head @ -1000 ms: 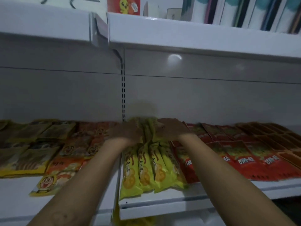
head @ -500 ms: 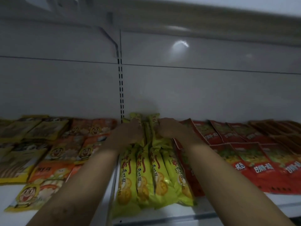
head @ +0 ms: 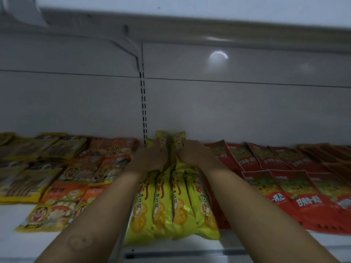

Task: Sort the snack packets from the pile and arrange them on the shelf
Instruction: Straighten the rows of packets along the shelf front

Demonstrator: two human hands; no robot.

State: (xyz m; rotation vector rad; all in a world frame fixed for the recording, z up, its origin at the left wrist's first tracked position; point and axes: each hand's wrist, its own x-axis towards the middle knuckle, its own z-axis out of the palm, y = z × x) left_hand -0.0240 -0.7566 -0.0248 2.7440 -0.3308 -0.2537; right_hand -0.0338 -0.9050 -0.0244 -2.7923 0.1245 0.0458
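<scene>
At the far left of the white shelf lay flat yellow-and-brown packets, and beside them orange packets with a cartoon face, spread in overlapping rows. The left hand reached in past these, palm down, its fingers stretched forward and resting on the left side of the rear row of yellow-green snack packets, which sat in the middle of the shelf just right of the slotted upright. A front row of four of these packets lay side by side, running lengthwise toward the shelf edge. The right hand lay likewise, fingers fairly straight, pressing the rear packets from the right. Next came red packets in slanted rows, then dark brown packets at the far right.
</scene>
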